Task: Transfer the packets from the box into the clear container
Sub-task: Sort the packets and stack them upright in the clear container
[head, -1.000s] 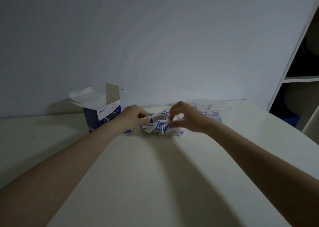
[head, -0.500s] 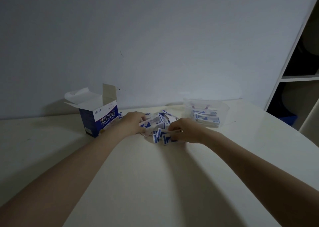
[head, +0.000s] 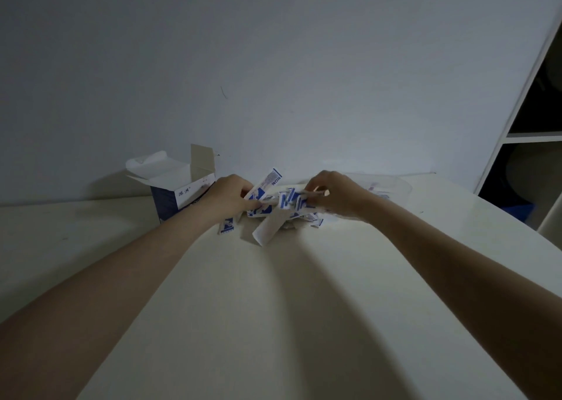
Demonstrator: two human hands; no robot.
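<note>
A pile of small white-and-blue packets [head: 286, 208] lies on the table between my hands. My left hand [head: 228, 196] grips several packets at the pile's left side, one long packet [head: 269, 180] sticking up from its fingers. My right hand [head: 334, 197] pinches packets at the pile's right side. The open blue-and-white box [head: 179, 193] stands just left of my left hand, flaps up. The clear container [head: 392, 185] sits behind my right hand, mostly hidden by it.
The cream table [head: 273, 308] runs to a grey wall behind. A white shelf unit [head: 535, 138] with dark compartments stands at the right edge. A loose packet [head: 226, 226] and a white strip [head: 269, 228] lie at the pile's near side.
Both hands have lifted a bunch of packets off the table and closed in on it. My right hand rose in front of the container, hiding most of it.
</note>
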